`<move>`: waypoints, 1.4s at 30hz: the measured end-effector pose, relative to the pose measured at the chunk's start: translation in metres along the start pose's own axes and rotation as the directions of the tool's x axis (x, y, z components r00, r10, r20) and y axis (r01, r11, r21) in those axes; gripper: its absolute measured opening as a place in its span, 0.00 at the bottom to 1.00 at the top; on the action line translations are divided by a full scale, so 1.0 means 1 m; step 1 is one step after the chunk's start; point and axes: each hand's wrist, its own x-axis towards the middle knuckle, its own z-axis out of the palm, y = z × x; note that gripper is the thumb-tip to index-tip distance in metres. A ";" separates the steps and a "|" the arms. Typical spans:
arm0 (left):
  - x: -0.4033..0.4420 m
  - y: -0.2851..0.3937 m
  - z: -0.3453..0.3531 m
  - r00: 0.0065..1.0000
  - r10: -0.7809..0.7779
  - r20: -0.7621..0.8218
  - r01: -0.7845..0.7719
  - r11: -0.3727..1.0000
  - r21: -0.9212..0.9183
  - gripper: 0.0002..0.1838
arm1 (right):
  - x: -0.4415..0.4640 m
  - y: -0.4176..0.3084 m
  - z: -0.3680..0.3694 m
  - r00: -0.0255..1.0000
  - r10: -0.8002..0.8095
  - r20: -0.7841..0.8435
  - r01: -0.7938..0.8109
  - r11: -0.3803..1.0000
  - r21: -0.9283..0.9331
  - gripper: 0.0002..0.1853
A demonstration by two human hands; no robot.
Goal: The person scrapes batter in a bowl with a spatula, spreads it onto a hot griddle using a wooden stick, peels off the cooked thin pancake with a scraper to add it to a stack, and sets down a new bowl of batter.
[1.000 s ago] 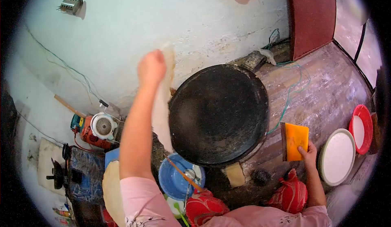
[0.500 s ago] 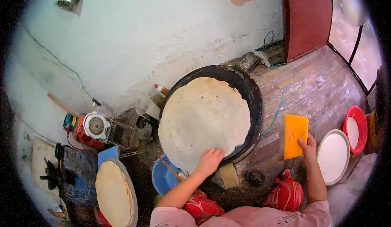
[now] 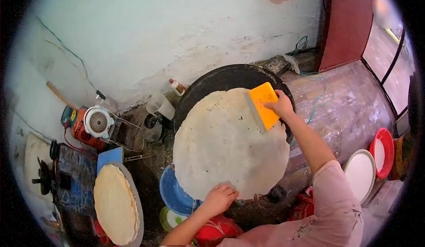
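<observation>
R hand (image 3: 281,105), upper right of centre, is clamped on the orange scraper (image 3: 266,104), thumb on its face, fingers mostly hidden. It's gripped at the end away from the blade, prob. so the long straight edge is free to meet the bread & fingers keep off the hot pan. Blade's over the flatbread (image 3: 228,147)'s upper-right part; touching or just above, can't tell.

L hand (image 3: 220,199), lower centre, has fingers close together on the bread's near edge; pinching or just pressing, can't tell. Prob. there to steady/guide that side. Bread's mid-frame, spread over the black pan (image 3: 210,78), w/ dark metal showing mainly along the top & upper right.

Bread stack (image 3: 113,205) on a tray, lower left, & white tub (image 3: 359,176), lower right, sit either side, likely for easy reach.

Vs 0.5 s ago: scraper was off to the R, clear of the pan; now it's over the bread. Bread's shifted down & R rel. to the pan, now covering the near rim. L hand's still at the near edge. 1 s ago pan was bare, L arm raised w/ the sheet hanging.
</observation>
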 end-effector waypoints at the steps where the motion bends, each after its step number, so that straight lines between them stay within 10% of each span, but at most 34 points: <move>1: -0.004 -0.001 0.001 1.000 -0.006 0.001 0.006 1.000 0.000 0.13 | 0.007 -0.009 0.008 1.000 0.016 -0.003 -0.016 0.991 -0.133 0.36; 7: -0.015 -0.002 0.004 0.997 -0.070 0.044 0.075 0.990 -0.117 0.13 | 0.019 -0.028 0.026 0.982 0.180 0.064 -0.113 0.820 -0.562 0.34; 14: -0.017 -0.010 0.003 0.998 -0.064 0.011 0.065 0.977 -0.204 0.14 | 0.018 -0.034 0.034 0.984 0.175 0.021 -0.118 0.744 -0.658 0.31; 30: -0.021 -0.012 0.003 1.000 -0.029 -0.006 0.027 0.976 -0.218 0.13 | 0.019 -0.050 0.032 0.988 0.151 0.008 -0.108 0.741 -0.662 0.28; 36: -0.021 -0.011 0.004 0.998 -0.057 -0.028 0.050 0.978 -0.201 0.12 | 0.029 -0.082 0.018 0.995 -0.074 -0.064 0.016 0.767 -0.641 0.34; 42: -0.019 -0.014 0.007 0.999 -0.035 -0.032 0.028 0.980 -0.199 0.13 | 0.005 -0.066 0.027 0.993 0.038 0.116 0.053 0.719 -0.693 0.46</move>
